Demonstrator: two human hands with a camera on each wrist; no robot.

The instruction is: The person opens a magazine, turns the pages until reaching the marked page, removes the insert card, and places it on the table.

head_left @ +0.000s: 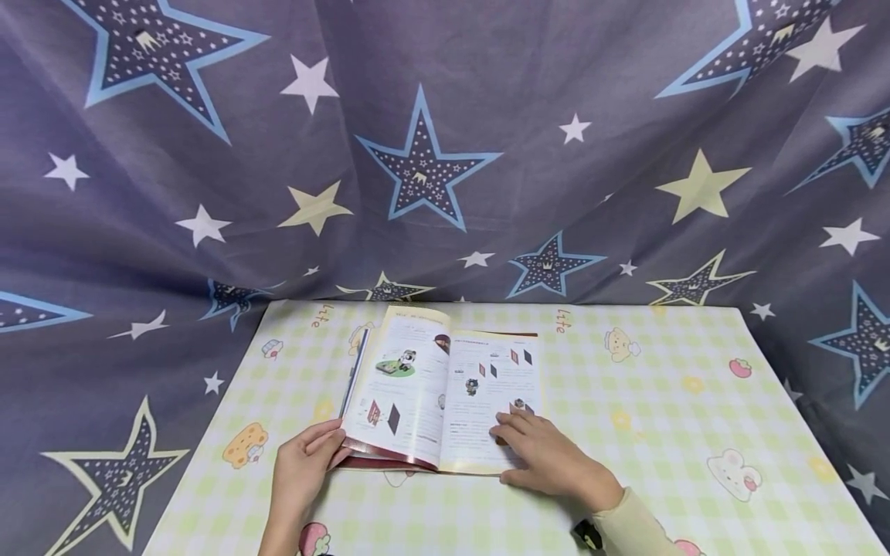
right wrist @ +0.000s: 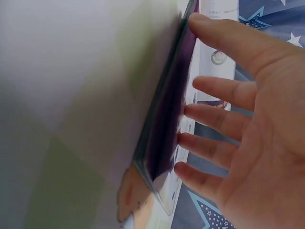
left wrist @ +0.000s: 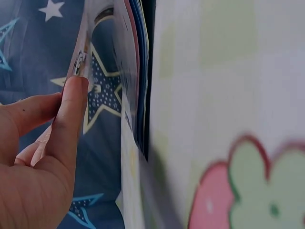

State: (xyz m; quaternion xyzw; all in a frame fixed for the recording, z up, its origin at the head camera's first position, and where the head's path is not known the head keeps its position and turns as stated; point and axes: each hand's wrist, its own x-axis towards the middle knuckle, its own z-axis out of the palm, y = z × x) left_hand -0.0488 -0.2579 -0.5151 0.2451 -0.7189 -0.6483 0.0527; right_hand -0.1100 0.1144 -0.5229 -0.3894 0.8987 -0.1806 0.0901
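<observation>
Book lay spread on the table, a little below the middle of the head view, its spine running roughly away from the person. Left hand was at the lower outer corner of the left page, thumb and fingers pinching its edge; whether one sheet or several were gripped could not be told. Left wrist view showed the pinched paper lifted apart from the leaves beneath. Left page curved up slightly; it bore a black-and-white cartoon figure on a green patch, with a red and a dark slanted panel lower down. Right hand rested at the lower outer part of the right page, holding nothing: fingers fairly straight and spread, thumb at the book's edge in the right wrist view. Pressure on the paper could not be judged. Right page carried small figures and further panels; its print was too small to read. Tabletop was pale green-and-white check with cartoon prints, among them a strawberry toward the right. Pale sleeve covered the right forearm, a small black item beside it. Dark cloth patterned with stars hung behind the table.
</observation>
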